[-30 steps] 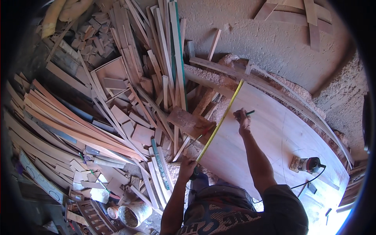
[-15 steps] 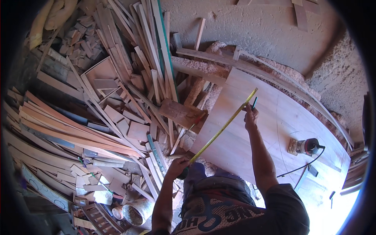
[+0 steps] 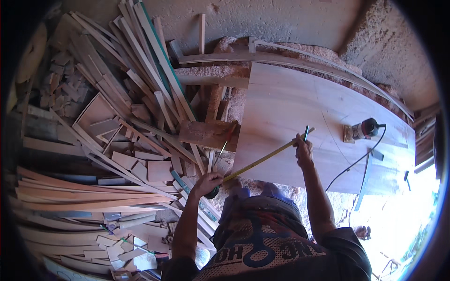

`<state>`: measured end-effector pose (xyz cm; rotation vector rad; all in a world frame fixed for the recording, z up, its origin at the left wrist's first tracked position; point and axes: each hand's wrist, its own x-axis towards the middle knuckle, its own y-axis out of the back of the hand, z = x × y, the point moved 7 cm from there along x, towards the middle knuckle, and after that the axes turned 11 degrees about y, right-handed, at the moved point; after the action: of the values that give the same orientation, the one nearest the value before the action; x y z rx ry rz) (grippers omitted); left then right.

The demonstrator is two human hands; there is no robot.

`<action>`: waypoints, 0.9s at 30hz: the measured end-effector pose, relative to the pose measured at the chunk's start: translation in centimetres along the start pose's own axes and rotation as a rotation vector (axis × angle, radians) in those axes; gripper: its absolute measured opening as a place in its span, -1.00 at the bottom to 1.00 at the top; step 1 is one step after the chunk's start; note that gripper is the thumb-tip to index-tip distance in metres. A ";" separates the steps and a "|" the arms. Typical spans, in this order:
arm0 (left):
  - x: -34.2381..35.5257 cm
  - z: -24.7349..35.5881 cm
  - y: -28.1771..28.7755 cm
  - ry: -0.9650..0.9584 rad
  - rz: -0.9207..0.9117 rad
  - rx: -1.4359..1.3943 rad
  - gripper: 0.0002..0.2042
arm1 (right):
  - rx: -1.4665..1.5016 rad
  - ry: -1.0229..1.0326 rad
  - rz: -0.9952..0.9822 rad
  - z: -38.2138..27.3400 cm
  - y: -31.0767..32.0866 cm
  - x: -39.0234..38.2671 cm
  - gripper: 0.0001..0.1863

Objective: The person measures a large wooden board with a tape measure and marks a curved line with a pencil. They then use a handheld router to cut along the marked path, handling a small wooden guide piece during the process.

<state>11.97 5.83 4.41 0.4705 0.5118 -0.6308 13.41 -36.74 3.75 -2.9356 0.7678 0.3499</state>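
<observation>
My left hand (image 3: pixel 206 184) is closed round the dark case of a tape measure (image 3: pixel 213 192), off the near left corner of a large pale wooden panel (image 3: pixel 281 103). The yellow tape blade (image 3: pixel 262 160) runs out from it, slanting up to the right over the panel. Near the blade's free end, my right hand (image 3: pixel 304 152) has its fingers closed on the blade and on a slim green pencil (image 3: pixel 306 133), which points upward. A thin curved line is drawn on the panel to the right of this hand.
A corded power sander (image 3: pixel 363 129) rests on the panel's right part, with a try square (image 3: pixel 366 171) near its cable. A brown board (image 3: pixel 201 133) adjoins the left edge, carrying a red-handled tool (image 3: pixel 229 134). Stacked timber strips (image 3: pixel 93 192) and offcuts fill the left.
The view has turned and shifted. The tape blade lies at a flatter slant, and my right hand has come down nearer the panel's near edge. Both hands keep their hold.
</observation>
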 end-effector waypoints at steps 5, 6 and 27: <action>3.1 -1.0 0.5 -0.033 -0.128 0.175 -0.82 | 0.071 -0.097 0.170 3.2 0.9 -8.4 -0.54; 3.7 -1.6 0.6 -0.048 -0.132 0.230 -0.82 | 0.083 -0.123 0.208 3.6 1.1 -10.0 -0.57; 8.6 0.2 -1.2 0.020 -0.537 0.422 -0.81 | 0.129 -0.268 0.610 12.0 4.5 -20.5 -0.59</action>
<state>17.25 1.17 -0.76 0.7454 0.5274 -1.2642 -8.59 -29.29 -3.08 -2.4004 1.5537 0.6826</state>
